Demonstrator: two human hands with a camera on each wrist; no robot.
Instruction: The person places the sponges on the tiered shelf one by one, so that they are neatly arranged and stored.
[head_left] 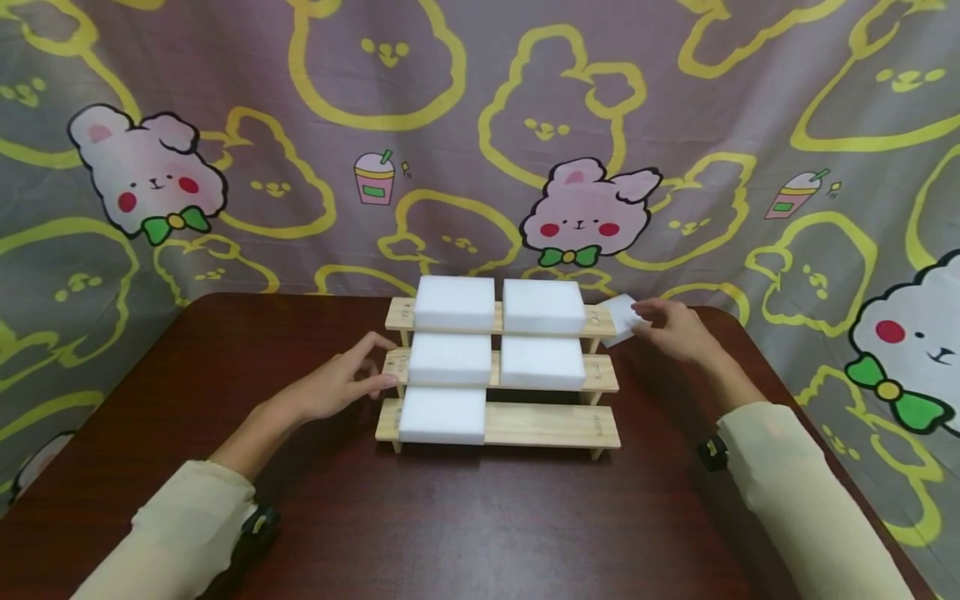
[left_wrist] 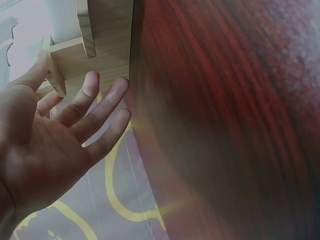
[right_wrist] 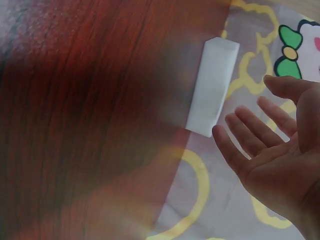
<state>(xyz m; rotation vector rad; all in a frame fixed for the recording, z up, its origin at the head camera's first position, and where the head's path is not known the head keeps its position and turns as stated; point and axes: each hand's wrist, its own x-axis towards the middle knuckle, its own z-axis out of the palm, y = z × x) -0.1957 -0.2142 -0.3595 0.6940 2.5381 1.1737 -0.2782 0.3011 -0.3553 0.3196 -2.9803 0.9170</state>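
Note:
A three-tier wooden stand (head_left: 551, 425) stands on the table. White foam blocks sit on it: two on the top tier, including the top right block (head_left: 543, 304), two on the middle tier, and one bottom block (head_left: 442, 415) at the left of the lowest tier. My left hand (head_left: 341, 383) pinches the left end of the middle board between thumb and index finger; its other fingers (left_wrist: 102, 117) stretch out below. Behind the stand's right end, a loose foam block (head_left: 618, 321) rests on the table. Beside that block is my right hand (right_wrist: 280, 150), fingers spread and apart from it.
The dark red-brown table (head_left: 480, 533) has rounded far corners. Right behind it hangs a patterned curtain (head_left: 450, 150) with rabbit drawings. The right part of the lowest tier's board is bare.

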